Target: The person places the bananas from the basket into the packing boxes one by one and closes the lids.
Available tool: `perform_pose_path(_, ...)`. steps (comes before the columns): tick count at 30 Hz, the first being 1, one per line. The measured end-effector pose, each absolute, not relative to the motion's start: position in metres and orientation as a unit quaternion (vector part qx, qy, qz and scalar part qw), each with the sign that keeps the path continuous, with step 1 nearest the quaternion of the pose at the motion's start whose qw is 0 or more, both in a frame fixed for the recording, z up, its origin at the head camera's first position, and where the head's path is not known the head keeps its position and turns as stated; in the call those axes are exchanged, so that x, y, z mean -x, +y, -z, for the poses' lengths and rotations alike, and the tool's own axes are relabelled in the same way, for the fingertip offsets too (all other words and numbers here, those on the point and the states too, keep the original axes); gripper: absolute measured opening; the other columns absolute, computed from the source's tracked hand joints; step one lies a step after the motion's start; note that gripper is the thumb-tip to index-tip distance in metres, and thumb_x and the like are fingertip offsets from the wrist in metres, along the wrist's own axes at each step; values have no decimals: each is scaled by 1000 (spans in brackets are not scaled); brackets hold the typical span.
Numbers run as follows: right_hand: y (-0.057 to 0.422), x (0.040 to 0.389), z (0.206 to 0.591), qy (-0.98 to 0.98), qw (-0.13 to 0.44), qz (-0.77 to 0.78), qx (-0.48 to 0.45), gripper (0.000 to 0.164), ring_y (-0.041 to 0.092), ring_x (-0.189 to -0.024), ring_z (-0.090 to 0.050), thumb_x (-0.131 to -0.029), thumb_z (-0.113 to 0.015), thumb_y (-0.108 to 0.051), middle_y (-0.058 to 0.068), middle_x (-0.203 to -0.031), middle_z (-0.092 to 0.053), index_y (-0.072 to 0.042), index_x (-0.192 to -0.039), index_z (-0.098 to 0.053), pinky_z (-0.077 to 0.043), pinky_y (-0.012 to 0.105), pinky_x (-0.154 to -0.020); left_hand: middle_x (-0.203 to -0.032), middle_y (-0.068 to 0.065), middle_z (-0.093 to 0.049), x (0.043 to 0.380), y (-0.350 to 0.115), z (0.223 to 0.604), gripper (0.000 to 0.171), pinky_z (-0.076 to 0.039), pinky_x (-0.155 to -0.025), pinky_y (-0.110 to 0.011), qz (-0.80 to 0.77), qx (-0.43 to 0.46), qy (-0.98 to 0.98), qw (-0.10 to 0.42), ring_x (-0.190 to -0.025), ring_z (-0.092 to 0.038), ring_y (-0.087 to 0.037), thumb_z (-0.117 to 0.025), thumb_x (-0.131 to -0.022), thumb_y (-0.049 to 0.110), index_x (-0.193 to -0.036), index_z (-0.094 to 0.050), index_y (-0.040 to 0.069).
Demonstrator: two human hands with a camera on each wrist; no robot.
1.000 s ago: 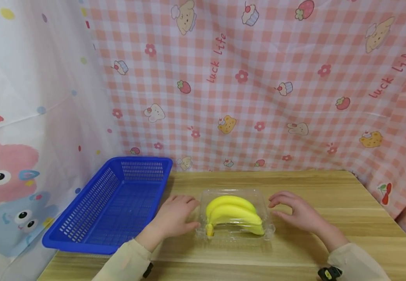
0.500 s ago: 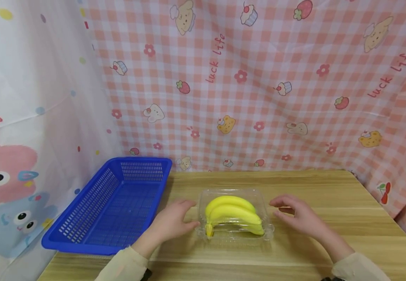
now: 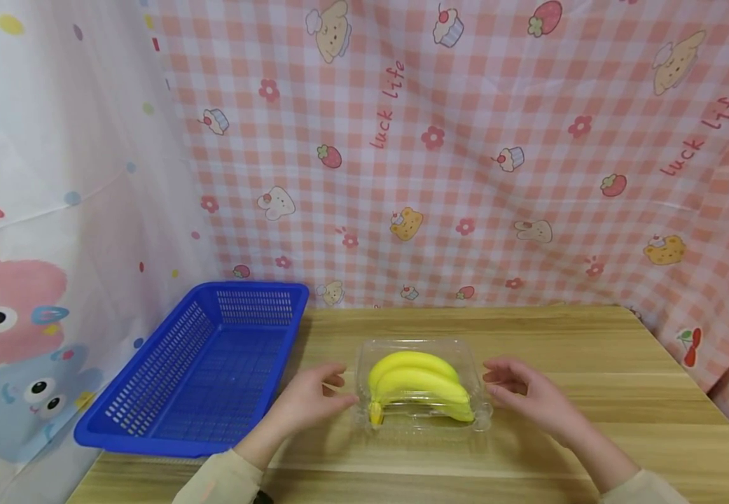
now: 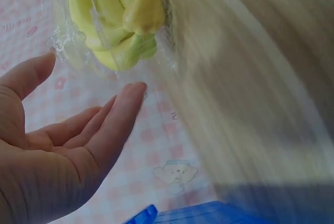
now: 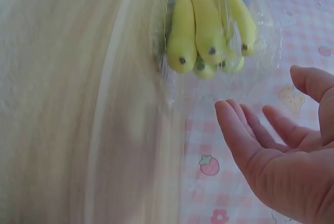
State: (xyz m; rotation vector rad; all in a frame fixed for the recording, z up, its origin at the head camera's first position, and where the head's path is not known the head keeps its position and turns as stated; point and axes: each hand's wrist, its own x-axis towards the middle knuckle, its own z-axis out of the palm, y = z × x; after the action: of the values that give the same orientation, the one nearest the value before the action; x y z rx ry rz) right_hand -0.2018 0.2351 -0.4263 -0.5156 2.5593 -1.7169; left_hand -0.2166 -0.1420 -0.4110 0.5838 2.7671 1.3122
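A bunch of yellow bananas [image 3: 417,385] lies inside a clear plastic clamshell box [image 3: 421,344] in the middle of the table. On the box's left side is my left hand [image 3: 307,400], fingers relaxed and slightly bent, thumb by the front left corner. My right hand [image 3: 531,397] mirrors it on the right, with its thumb and fingertips near that side. In the left wrist view, the bananas' stem end [image 4: 143,14] faces the hand; the right wrist view shows their dark tips [image 5: 211,50]. Neither hand grips anything; whether a thumb touches the box cannot be told.
A blue perforated plastic basket [image 3: 190,445] stands at the left of the wooden table [image 3: 566,329], close to my left forearm. A pink checked cloth [image 3: 364,175] hangs behind the table, and a white printed cloth [image 3: 106,231] hangs along the left.
Both hands have shifted slightly; the left fingers have drawn a little back from the box, and the right thumb has come closer to it. Box, bananas and basket have stayed in place.
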Motion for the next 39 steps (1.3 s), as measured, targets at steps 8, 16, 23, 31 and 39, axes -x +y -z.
perform_pose_path(8, 232, 194, 426, 755, 100, 635, 125, 63, 24, -102, -60, -97, -63, -7, 31, -120, -54, 22, -140, -28, -57, 38, -84, -106, -22, -64, 214, -139, 421, 64, -60, -69, -44, -578, -95, 803, 115, -90, -67, -29, -76, -85, 9, -131, -45, -21)
perform_pose_path(16, 230, 192, 432, 735, 153, 651, 111, 69, 21, -98, -59, -99, -61, -12, 24, -116, -51, 23, -142, -20, -56, 38, -85, -109, -24, -59, 210, -135, 433, 67, -59, -74, -46, -665, -62, 723, 177, -87, -64, -26, -70, -87, 8, -132, -34, -27)
perform_pose_path(23, 226, 192, 434, 724, 170, 659, 116, 73, 19, -97, -58, -99, -60, -12, 20, -112, -50, 25, -142, -15, -56, 37, -85, -104, -17, -55, 206, -130, 438, 59, -59, -75, -41, -698, -53, 686, 197, -83, -60, -23, -68, -87, 6, -128, -36, -23)
perform_pose_path(31, 226, 192, 433, 721, 184, 659, 106, 75, 17, -95, -56, -98, -62, -13, 15, -107, -49, 24, -143, -14, -56, 34, -87, -87, -7, -55, 206, -127, 441, 15, -59, -75, -33, -734, -47, 646, 206, -75, -59, -15, -63, -86, -1, -98, -53, -3)
perform_pose_path(39, 224, 191, 437, 711, 193, 668, 106, 77, 16, -92, -59, -96, -65, -12, 12, -103, -53, 26, -140, -14, -55, 33, -86, -88, -10, -53, 204, -124, 442, 21, -58, -77, -31, -750, -12, 631, 198, -75, -59, -17, -60, -83, -9, -99, -47, -5)
